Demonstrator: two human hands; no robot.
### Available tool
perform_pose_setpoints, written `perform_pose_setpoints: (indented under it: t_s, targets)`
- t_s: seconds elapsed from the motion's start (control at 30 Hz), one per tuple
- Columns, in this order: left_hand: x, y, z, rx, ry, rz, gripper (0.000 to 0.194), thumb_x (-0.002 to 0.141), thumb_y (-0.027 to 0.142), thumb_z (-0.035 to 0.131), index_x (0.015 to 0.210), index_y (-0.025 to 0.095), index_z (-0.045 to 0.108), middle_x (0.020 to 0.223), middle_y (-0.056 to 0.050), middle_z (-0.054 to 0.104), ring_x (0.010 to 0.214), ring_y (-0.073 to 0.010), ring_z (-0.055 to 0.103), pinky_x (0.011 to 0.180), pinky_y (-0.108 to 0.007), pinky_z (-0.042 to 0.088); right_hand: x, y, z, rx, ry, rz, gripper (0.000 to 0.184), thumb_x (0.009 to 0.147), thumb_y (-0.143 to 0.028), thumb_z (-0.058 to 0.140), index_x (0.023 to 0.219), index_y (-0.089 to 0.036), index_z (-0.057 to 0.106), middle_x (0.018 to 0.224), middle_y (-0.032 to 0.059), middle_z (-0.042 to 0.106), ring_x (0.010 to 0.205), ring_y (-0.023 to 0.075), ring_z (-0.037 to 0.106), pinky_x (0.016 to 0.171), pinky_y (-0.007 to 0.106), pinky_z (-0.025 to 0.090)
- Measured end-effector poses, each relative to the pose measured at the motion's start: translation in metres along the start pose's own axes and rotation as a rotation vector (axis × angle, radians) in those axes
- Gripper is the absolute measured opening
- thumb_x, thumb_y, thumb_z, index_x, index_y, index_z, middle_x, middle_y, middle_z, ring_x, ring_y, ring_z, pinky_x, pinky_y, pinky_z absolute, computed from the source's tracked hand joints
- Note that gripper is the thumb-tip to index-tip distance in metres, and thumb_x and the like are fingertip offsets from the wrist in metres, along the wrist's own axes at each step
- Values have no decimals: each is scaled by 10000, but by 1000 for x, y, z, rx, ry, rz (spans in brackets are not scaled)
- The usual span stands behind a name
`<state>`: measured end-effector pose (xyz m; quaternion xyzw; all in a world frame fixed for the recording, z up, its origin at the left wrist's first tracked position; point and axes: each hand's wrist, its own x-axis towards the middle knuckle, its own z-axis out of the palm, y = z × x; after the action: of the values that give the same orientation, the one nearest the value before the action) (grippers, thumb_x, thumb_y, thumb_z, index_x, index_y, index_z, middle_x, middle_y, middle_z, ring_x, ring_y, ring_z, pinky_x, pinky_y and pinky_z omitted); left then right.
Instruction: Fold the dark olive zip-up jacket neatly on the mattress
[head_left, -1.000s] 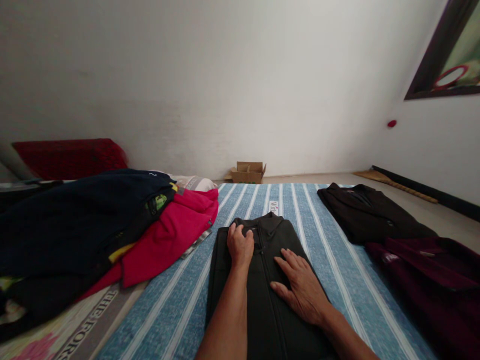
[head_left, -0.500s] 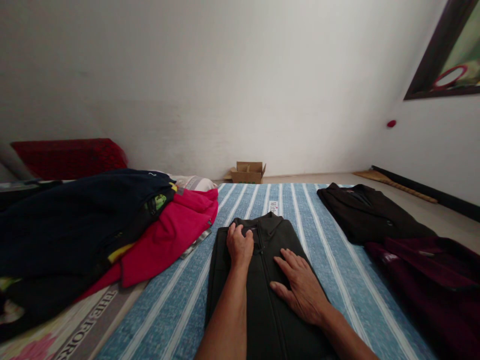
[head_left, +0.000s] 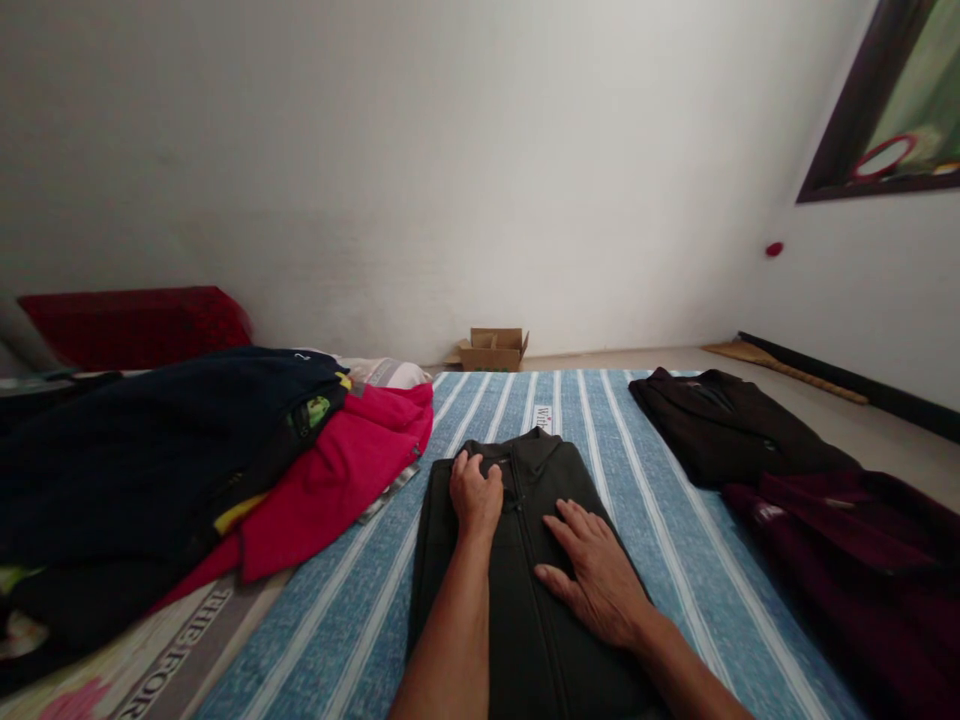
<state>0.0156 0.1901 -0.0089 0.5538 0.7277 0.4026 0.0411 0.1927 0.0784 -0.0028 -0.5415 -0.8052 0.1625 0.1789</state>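
A dark zip-front jacket (head_left: pixel 525 610) lies folded lengthwise on a blue striped mattress (head_left: pixel 352 610) right in front of me. My left hand (head_left: pixel 475 494) rests on the jacket's upper left part near the collar, fingers curled down onto the cloth. Lying flat on the jacket's right half is my right hand (head_left: pixel 596 575), fingers stretched out and slightly apart. Neither hand holds anything.
A heap of clothes sits to the left: a navy garment (head_left: pixel 150 440) over a red one (head_left: pixel 337 480). On the right lie a folded black jacket (head_left: pixel 727 430) and a maroon one (head_left: pixel 847 540). A cardboard box (head_left: pixel 493 349) stands by the far wall.
The view has shifted slightly left and down. Both hands stay on the jacket in almost the same places.
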Motion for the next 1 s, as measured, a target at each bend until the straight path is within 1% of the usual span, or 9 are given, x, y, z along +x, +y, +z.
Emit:
perform_pose_setpoints:
  t_s: [0.17,0.43,0.63,0.87,1.0]
  targets:
    - [-3,6,-2,73,-6,8,335,758,209,525,1054,105,644,1302,-170,523,1249,-267,447,1056,-361,331,0,-1,-2,2,-11,7,677,866,-635,365,1376,-193,420,1478,106,294,1364,284,230,1099,448,189]
    - [-9,17,-7,140,-49,-36,379,812,246,499,1141,91,608,1369,-190,451,1289,-285,392,1057,-410,310,-1,-2,-3,6,-26,1,684,870,-637,348,1384,-189,404,1482,113,283,1371,282,208,1101,445,174]
    - [-11,19,-8,156,-38,-26,389,834,260,469,1147,72,602,1372,-208,439,1293,-289,382,1051,-416,308,0,-1,-3,11,-14,-3,683,872,-636,349,1380,-185,411,1479,116,288,1366,285,223,1098,446,183]
    - [-11,18,-6,129,-19,-22,389,844,297,473,1149,88,592,1360,-201,453,1290,-282,384,1044,-409,305,1,2,1,15,31,-22,649,880,-602,374,1355,-166,447,1450,130,341,1343,286,275,1084,436,218]
    - [-6,18,-5,12,9,-71,500,825,296,513,1258,48,485,1350,-220,458,1286,-282,392,1045,-389,308,2,3,3,16,58,-31,628,884,-574,393,1346,-155,461,1444,143,346,1332,297,291,1076,441,231]
